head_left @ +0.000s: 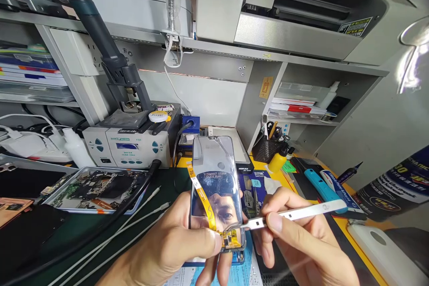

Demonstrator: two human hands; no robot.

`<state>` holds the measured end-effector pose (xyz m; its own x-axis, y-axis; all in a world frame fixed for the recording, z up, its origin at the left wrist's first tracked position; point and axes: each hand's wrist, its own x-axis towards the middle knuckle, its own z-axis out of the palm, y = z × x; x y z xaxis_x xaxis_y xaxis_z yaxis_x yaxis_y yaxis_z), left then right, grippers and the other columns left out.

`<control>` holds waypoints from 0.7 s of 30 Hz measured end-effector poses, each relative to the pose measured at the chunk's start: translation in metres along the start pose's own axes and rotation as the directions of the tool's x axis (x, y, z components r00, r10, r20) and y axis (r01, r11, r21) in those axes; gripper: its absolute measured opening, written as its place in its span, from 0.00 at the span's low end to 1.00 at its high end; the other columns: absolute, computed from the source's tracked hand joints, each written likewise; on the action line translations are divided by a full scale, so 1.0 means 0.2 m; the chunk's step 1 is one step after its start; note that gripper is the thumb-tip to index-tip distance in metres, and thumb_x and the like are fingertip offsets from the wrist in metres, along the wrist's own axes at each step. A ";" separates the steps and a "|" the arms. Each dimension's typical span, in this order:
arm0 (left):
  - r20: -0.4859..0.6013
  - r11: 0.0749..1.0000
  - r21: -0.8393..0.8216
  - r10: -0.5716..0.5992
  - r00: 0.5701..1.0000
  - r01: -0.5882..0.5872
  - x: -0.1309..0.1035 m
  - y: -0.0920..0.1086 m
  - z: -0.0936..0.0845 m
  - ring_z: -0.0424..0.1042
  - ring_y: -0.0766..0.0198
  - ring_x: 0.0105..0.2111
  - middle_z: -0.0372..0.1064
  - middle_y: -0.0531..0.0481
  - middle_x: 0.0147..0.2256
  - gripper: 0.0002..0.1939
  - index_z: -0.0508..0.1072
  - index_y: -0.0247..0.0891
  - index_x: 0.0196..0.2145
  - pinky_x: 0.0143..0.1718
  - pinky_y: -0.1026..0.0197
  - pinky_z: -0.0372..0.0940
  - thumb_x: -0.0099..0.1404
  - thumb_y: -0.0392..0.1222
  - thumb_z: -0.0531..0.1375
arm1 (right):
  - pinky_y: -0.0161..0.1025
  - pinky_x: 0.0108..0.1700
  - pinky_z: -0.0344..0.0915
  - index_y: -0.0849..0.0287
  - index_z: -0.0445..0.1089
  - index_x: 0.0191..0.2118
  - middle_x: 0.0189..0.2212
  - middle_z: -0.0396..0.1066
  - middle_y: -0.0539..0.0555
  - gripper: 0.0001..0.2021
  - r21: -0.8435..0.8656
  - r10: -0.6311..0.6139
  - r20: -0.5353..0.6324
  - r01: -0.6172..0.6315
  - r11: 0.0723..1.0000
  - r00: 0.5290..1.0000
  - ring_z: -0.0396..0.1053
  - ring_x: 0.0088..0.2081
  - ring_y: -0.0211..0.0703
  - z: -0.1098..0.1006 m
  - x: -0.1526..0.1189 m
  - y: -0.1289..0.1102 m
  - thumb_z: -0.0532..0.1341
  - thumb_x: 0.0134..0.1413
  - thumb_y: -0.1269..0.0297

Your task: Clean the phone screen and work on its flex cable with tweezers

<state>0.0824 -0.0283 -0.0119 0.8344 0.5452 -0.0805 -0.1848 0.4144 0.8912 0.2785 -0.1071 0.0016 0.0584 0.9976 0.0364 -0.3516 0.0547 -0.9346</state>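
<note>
A phone screen panel (214,152) is held upright at the centre, its shiny surface reflecting part of a face. My left hand (187,232) grips its lower end, with the thumb pressed near the base of an orange flex cable (203,196). That cable runs up along the panel's left side. Pinched in my right hand (295,232) are metal tweezers (298,212), whose tips reach the small gold circuit area (233,239) at the panel's bottom, beside my left thumb. Below the panel, a blue-edged part (238,258) shows partly.
A grey soldering station (125,147) stands behind at left, with a tray of circuit boards (97,187) before it. White cables (134,223) cross the dark mat. At right are a mesh pen holder (266,148), yellow bottle (278,159), blue tool (321,185) and large can (395,187).
</note>
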 end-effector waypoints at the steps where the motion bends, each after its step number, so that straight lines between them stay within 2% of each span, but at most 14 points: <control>1: 0.001 1.000 0.002 0.000 1.000 0.000 0.00 0.00 0.00 0.65 0.69 0.18 0.72 0.47 0.22 0.19 0.69 0.32 0.44 0.16 0.70 0.61 0.57 0.44 0.64 | 0.34 0.29 0.62 0.60 0.73 0.32 0.18 0.74 0.50 0.09 -0.002 0.004 0.000 -0.004 1.000 1.000 0.70 0.20 0.37 0.00 0.00 0.00 0.68 0.56 0.60; 5: 0.004 1.000 0.023 -0.002 1.000 0.002 0.00 0.01 0.00 0.62 0.72 0.16 0.71 0.48 0.22 0.20 0.72 0.30 0.45 0.16 0.71 0.58 0.58 0.45 0.64 | 0.35 0.28 0.62 0.59 0.73 0.31 0.20 0.70 0.49 0.08 0.014 0.026 -0.007 -0.026 1.000 1.000 0.71 0.21 0.39 -0.02 0.01 -0.02 0.67 0.56 0.60; 10: 0.002 0.998 0.056 -0.001 1.000 0.001 0.00 0.02 0.00 0.61 0.72 0.16 0.69 0.47 0.21 0.15 0.75 0.29 0.37 0.15 0.70 0.57 0.59 0.45 0.63 | 0.36 0.28 0.62 0.59 0.72 0.29 0.20 0.67 0.49 0.09 0.024 0.031 0.018 -0.032 0.999 0.999 0.70 0.21 0.39 -0.03 0.02 -0.01 0.66 0.56 0.60; 15: -0.021 0.999 0.040 0.005 1.000 -0.004 0.01 0.02 0.01 0.60 0.72 0.14 0.70 0.47 0.21 0.17 0.75 0.28 0.42 0.14 0.70 0.56 0.59 0.44 0.62 | 0.36 0.29 0.61 0.60 0.73 0.30 0.20 0.67 0.48 0.09 0.041 0.024 0.036 -0.026 0.999 0.999 0.70 0.22 0.38 -0.03 0.02 0.00 0.65 0.57 0.61; 21: -0.021 0.999 0.044 0.005 1.000 -0.004 0.01 0.03 0.02 0.60 0.72 0.15 0.69 0.48 0.21 0.16 0.75 0.28 0.40 0.14 0.71 0.56 0.59 0.44 0.62 | 0.36 0.29 0.61 0.60 0.73 0.30 0.20 0.66 0.48 0.09 0.046 0.020 0.040 -0.022 0.999 0.999 0.69 0.21 0.38 -0.03 0.02 0.00 0.66 0.56 0.61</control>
<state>0.0848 -0.0265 -0.0048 0.8222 0.5628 -0.0852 -0.1655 0.3796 0.9102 0.2844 -0.1038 -0.0008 0.0139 0.9994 0.0319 -0.3957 0.0348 -0.9177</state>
